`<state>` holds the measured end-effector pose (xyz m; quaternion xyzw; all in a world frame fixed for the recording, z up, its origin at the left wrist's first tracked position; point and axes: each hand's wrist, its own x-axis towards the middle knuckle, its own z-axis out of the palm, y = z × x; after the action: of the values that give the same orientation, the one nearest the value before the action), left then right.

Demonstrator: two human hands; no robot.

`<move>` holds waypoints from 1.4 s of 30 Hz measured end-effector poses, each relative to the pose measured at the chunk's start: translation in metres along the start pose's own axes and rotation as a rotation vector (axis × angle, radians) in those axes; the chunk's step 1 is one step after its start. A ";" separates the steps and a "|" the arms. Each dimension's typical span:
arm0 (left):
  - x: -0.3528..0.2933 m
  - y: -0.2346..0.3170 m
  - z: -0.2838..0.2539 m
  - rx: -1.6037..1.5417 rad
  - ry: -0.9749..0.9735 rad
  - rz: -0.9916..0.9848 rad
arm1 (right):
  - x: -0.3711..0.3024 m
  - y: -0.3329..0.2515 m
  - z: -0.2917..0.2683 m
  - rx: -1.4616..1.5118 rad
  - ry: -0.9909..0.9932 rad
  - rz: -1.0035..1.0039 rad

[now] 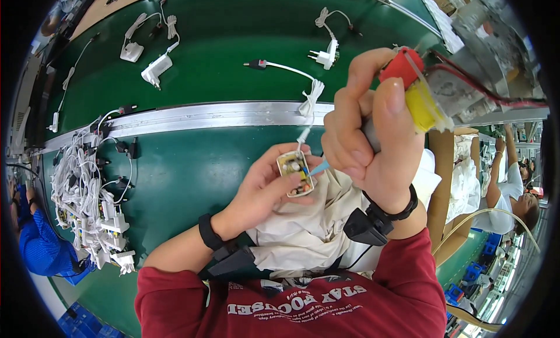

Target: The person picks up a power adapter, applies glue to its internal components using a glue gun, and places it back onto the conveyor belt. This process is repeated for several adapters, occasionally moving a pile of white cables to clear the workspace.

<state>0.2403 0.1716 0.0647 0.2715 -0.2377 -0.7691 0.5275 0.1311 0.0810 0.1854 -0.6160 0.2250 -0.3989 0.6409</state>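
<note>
My left hand [265, 186] grips an open white power adapter [296, 177], its circuit parts facing up. A white cable [312, 97], tied in a bundle, runs from the adapter across the metal rail and ends in a dark plug [255, 64]. My right hand [376, 125] is closed round a dispensing tool whose blue tapered nozzle [319, 167] points down at the adapter's right side. The tip is at or just above the housing; I cannot tell whether it touches. Fingers hide most of the tool, and its red-and-yellow upper end [421, 104] shows above my thumb.
Cream cloth [297, 233] lies beneath my hands. A heap of white adapters and cables [87, 192] stands at left. Beyond the metal rail [192, 119], several adapters [157, 71] lie on the green surface. A cardboard box [438, 204] and a co-worker [504, 198] are at right.
</note>
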 end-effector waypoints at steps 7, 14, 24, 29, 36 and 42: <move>0.000 0.006 -0.003 -0.115 0.038 0.090 | -0.005 0.005 0.005 -0.070 -0.026 0.000; 0.001 0.005 -0.002 -0.118 0.051 0.073 | -0.005 0.002 0.004 -0.032 -0.034 0.050; 0.004 0.000 -0.002 -0.344 -0.076 0.047 | -0.007 0.005 0.003 -0.047 -0.078 0.025; 0.003 -0.001 -0.003 -0.385 -0.118 0.057 | -0.009 0.011 0.001 -0.065 -0.144 -0.016; 0.004 -0.001 -0.003 -0.384 -0.118 0.043 | -0.008 0.010 -0.001 -0.008 -0.131 0.011; 0.008 -0.001 -0.001 -0.344 -0.096 0.025 | -0.006 0.002 -0.004 -0.059 -0.076 0.027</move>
<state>0.2380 0.1646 0.0616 0.1372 -0.1310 -0.8040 0.5636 0.1255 0.0831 0.1816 -0.6463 0.2203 -0.3597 0.6359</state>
